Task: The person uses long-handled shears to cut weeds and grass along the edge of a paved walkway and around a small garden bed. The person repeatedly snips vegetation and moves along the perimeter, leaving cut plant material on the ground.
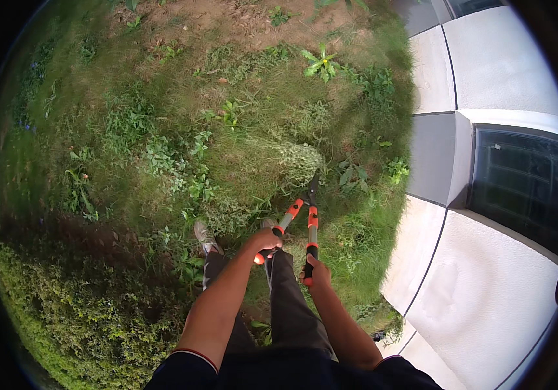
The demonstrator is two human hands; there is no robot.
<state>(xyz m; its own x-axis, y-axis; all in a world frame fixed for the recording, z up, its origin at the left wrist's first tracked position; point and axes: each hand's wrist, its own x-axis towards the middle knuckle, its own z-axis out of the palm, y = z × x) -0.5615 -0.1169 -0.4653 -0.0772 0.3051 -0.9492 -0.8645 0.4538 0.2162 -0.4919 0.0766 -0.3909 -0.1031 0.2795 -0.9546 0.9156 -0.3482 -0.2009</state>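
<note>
A pair of hedge shears (pixel 312 218) with red-and-black grips and grey metal shafts is held out in front of my legs. My left hand (pixel 265 242) wraps around the left handle, and my right hand (pixel 319 273) grips the right one. The handles are spread moderately apart. Dark blades (pixel 314 187) point away from me into the grass, their tips beside a pale, fine-leaved weed clump (pixel 301 163). Whether the blades are fully closed is hard to tell, as foliage surrounds the tips.
A white and grey building wall (pixel 498 63) with a dark window (pixel 518 183) borders the grass on the right. At lower left grows a leafy hedge (pixel 79 312). A broad-leaved plant with a yellow centre (pixel 322 64) stands farther ahead, near bare soil (pixel 240 19). My shoe (pixel 205 236) rests among weeds.
</note>
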